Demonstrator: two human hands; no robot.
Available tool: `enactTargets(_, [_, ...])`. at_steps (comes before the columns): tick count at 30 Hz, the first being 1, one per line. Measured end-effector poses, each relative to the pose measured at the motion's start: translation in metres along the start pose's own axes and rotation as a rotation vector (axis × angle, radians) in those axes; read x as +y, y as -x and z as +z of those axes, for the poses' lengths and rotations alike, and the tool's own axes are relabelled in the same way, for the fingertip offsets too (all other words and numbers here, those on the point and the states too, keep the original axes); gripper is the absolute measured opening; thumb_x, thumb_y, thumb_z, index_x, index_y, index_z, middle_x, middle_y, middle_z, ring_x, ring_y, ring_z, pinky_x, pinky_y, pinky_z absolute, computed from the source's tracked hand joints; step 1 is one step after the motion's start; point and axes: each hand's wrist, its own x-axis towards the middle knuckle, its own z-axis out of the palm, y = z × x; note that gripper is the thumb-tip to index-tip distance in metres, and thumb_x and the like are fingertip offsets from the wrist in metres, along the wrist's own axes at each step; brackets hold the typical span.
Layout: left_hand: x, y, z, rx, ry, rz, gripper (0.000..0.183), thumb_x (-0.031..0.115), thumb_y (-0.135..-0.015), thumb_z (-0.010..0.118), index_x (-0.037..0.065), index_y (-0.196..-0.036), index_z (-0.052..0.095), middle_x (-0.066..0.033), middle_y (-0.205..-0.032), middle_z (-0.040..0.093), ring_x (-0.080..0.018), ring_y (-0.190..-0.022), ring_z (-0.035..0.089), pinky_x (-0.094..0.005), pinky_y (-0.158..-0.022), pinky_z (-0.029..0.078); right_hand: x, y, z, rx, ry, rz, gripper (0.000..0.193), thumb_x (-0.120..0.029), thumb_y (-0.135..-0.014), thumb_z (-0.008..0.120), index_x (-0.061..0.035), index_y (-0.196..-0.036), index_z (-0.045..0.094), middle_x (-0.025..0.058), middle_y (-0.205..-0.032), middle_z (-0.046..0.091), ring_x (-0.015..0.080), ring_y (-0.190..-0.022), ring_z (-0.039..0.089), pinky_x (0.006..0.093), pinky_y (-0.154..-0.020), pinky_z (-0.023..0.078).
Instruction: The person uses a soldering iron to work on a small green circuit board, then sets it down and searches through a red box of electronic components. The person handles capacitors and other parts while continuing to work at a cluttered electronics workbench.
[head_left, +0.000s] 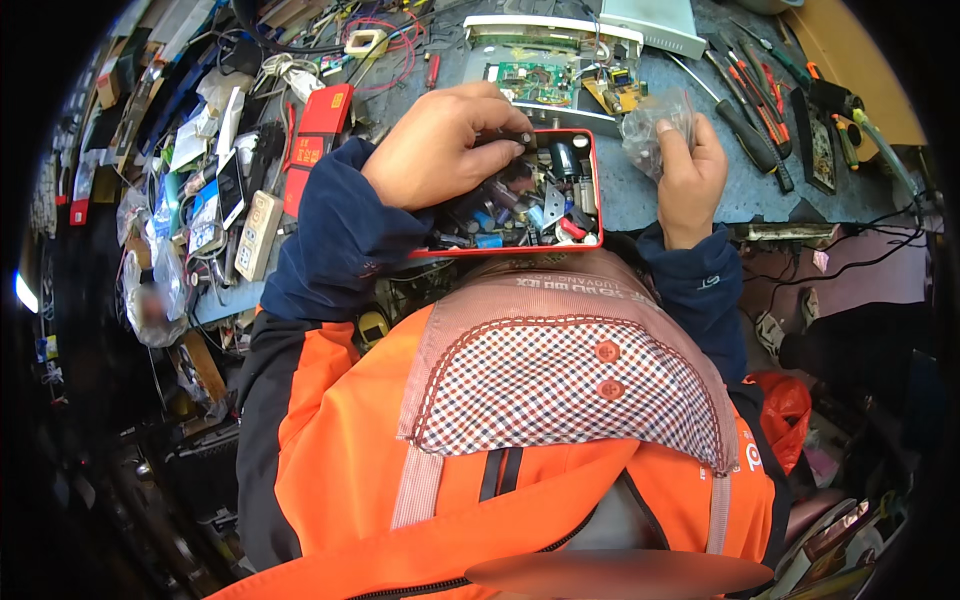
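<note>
A red tray [597,190] full of small electronic parts, capacitors among them, sits at the near edge of the workbench. My left hand [440,145] reaches into the tray from the left and pinches a small dark component [505,140] between its fingertips. To the right of the tray, my right hand [690,170] holds a small clear plastic bag [655,125] just above the blue-grey bench top.
An opened white device with green and yellow circuit boards [545,75] lies behind the tray. Screwdrivers and pliers [760,120] lie at the right. Red boxes [320,125], remote controls [255,235], cables and packets crowd the left side. A red bag [785,410] hangs below right.
</note>
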Motion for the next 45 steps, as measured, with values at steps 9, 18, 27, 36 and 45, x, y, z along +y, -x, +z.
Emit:
enactTargets(9, [-0.019, -0.003, -0.011, -0.071, 0.926, -0.419, 0.036, 0.005, -0.106, 0.072, -0.003, -0.141, 0.068, -0.0131, -0.106, 0.082, -0.0080, -0.079, 0.072, -0.0229, -0.075, 0.059, -0.003, -0.003, 0.003, 0.027, -0.069, 0.037, 0.010, -0.009, -0.106, 0.064, 0.0003, -0.105, 0.070, -0.0018, -0.090, 0.069, 0.0044, -0.077, 0.056, 0.0258, -0.066, 0.047])
enactTargets(18, [-0.033, 0.007, -0.001, -0.057, 1.083, -0.363, 0.034, 0.003, -0.108, 0.068, -0.003, -0.142, 0.066, -0.0149, -0.112, 0.082, -0.0113, -0.083, 0.076, -0.0250, -0.079, 0.062, -0.005, 0.000, 0.004, 0.058, -0.107, 0.056, 0.011, -0.007, -0.107, 0.063, 0.0003, -0.110, 0.070, 0.0001, -0.097, 0.071, 0.0053, -0.081, 0.060, 0.0252, -0.071, 0.050])
enactTargets(27, [-0.032, 0.007, -0.001, -0.035, 1.038, -0.397, 0.035, 0.001, -0.106, 0.072, -0.003, -0.140, 0.066, -0.0165, -0.108, 0.083, -0.0138, -0.082, 0.078, -0.0264, -0.077, 0.064, -0.004, -0.001, 0.004, 0.047, -0.096, 0.040, 0.011, -0.008, -0.107, 0.064, 0.0007, -0.110, 0.070, 0.0010, -0.097, 0.072, 0.0061, -0.081, 0.061, 0.0257, -0.071, 0.051])
enactTargets(36, [-0.015, 0.014, -0.012, -0.191, 0.632, -0.343, 0.029, 0.005, -0.102, 0.078, -0.002, -0.130, 0.072, -0.0012, -0.087, 0.074, -0.0071, -0.074, 0.068, -0.0254, -0.065, 0.054, -0.005, 0.000, 0.005, 0.041, -0.094, 0.038, 0.010, -0.008, -0.107, 0.064, 0.0004, -0.107, 0.069, 0.0006, -0.095, 0.071, 0.0056, -0.080, 0.059, 0.0256, -0.070, 0.049])
enactTargets(45, [0.013, -0.012, 0.018, -0.294, -0.042, 0.304, 0.037, -0.001, -0.091, 0.069, 0.002, -0.128, 0.071, -0.0184, -0.135, 0.067, -0.0439, -0.111, 0.071, -0.0490, -0.092, 0.060, -0.006, -0.002, 0.007, 0.058, -0.047, 0.020, 0.011, -0.010, -0.106, 0.066, 0.0008, -0.103, 0.069, -0.0009, -0.091, 0.069, 0.0050, -0.079, 0.057, 0.0261, -0.068, 0.048])
